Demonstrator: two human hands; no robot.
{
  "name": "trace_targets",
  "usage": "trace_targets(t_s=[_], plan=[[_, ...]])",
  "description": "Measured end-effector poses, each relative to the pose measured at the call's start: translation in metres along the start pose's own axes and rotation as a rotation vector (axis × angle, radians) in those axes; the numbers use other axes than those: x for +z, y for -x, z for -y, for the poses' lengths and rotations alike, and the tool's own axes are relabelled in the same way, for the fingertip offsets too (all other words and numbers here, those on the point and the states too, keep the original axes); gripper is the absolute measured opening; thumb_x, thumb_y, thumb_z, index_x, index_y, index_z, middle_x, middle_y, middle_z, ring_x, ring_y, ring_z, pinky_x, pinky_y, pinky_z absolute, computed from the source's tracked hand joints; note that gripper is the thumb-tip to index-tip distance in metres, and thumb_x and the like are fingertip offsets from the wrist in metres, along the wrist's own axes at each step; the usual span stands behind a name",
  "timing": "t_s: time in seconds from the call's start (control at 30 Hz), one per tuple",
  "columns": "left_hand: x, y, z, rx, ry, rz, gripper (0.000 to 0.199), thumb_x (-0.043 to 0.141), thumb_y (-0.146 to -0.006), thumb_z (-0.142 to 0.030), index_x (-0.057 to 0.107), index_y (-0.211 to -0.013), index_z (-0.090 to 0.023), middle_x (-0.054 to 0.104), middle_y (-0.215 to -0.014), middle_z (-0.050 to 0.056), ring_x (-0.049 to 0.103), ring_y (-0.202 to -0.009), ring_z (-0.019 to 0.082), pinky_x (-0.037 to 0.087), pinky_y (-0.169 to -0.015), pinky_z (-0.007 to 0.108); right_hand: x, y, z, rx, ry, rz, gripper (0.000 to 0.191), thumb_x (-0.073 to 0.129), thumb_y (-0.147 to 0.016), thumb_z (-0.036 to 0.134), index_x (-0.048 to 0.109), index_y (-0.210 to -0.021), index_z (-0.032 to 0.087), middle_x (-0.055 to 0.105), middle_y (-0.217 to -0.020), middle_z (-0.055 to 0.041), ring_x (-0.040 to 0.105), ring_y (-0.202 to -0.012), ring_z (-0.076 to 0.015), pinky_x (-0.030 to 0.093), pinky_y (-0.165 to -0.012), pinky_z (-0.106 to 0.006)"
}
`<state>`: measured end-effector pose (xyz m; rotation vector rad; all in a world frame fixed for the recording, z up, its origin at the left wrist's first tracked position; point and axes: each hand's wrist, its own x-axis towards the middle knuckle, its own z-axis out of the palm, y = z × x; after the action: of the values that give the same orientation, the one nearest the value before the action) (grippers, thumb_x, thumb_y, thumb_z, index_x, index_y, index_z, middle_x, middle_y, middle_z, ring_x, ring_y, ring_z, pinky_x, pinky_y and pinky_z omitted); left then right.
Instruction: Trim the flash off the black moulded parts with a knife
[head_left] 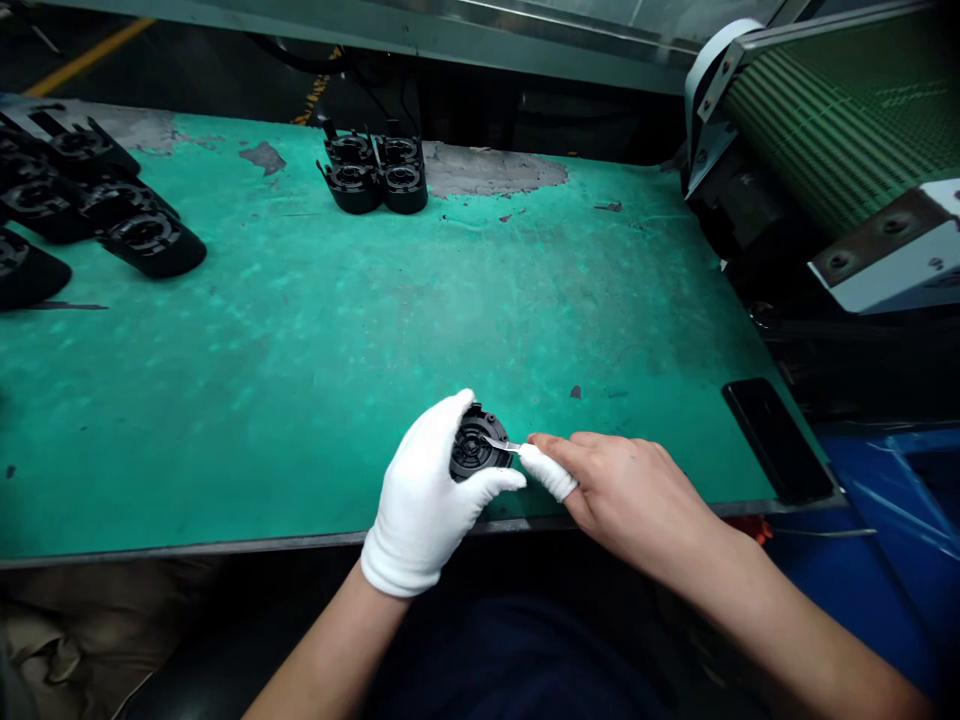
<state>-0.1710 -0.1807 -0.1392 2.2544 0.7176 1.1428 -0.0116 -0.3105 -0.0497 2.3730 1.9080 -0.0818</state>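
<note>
My left hand (427, 485), in a white glove, is closed around a round black plastic part (471, 450) near the table's front edge. The part's ribbed, ringed face is turned up toward me. My right hand (600, 475) is bare except for a white cover on the thumb. It grips a small knife (504, 445) with a thin metal blade, whose tip touches the face of the black part. The knife's handle is hidden inside my right hand.
Several black cylindrical housings (405, 190) stand together at the table's back, and more housings (154, 240) are at the left. A black phone (776, 440) lies at the right edge. Beyond the table's right side is a green conveyor belt (847, 130). The green tabletop (300, 350) has worn grey patches.
</note>
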Motion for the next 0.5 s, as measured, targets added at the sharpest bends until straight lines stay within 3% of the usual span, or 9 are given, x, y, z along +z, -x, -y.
trace_targets(t_s=[0.17, 0.3, 0.43, 0.5], plan=[[0.001, 0.000, -0.001, -0.019, 0.001, -0.001, 0.087, 0.079, -0.073, -0.061, 0.046, -0.142, -0.018, 0.059, -0.136, 0.012, 0.058, -0.127, 0.028, 0.045, -0.114, 0.043, -0.004, -0.001, 0.007, 0.042, 0.011, 0.001, 0.058, 0.044, -0.083, 0.012, 0.058, -0.136, 0.033, 0.072, -0.089, -0.0026, 0.071, -0.074, -0.0270, 0.042, -0.056, -0.034], [0.005, 0.004, -0.002, -0.008, -0.019, -0.038, 0.087, 0.079, -0.073, -0.061, 0.046, -0.141, -0.018, 0.060, -0.136, 0.013, 0.058, -0.127, 0.029, 0.046, -0.113, 0.044, 0.005, 0.004, 0.016, 0.118, 0.012, -0.026, 0.057, 0.043, -0.087, 0.013, 0.055, -0.141, 0.029, 0.072, -0.091, -0.0056, 0.071, -0.073, -0.0283, 0.047, -0.057, -0.036], [0.002, 0.000, 0.000, 0.003, -0.019, -0.035, 0.089, 0.079, -0.071, -0.062, 0.047, -0.141, -0.018, 0.059, -0.137, 0.013, 0.058, -0.127, 0.029, 0.046, -0.114, 0.044, 0.020, 0.011, 0.004, 0.053, -0.220, -0.120, 0.043, 0.040, -0.099, 0.025, 0.056, -0.139, 0.027, 0.074, -0.111, -0.0071, 0.071, -0.097, -0.0259, 0.055, -0.080, -0.038], [-0.007, -0.011, 0.004, 0.043, 0.003, 0.052, 0.092, 0.080, -0.067, -0.064, 0.048, -0.141, -0.019, 0.059, -0.138, 0.012, 0.058, -0.127, 0.028, 0.045, -0.115, 0.043, 0.024, 0.012, -0.007, 0.002, -0.386, -0.186, 0.038, 0.040, -0.102, 0.030, 0.058, -0.135, 0.028, 0.070, -0.125, -0.0046, 0.067, -0.111, -0.0220, 0.052, -0.093, -0.035]])
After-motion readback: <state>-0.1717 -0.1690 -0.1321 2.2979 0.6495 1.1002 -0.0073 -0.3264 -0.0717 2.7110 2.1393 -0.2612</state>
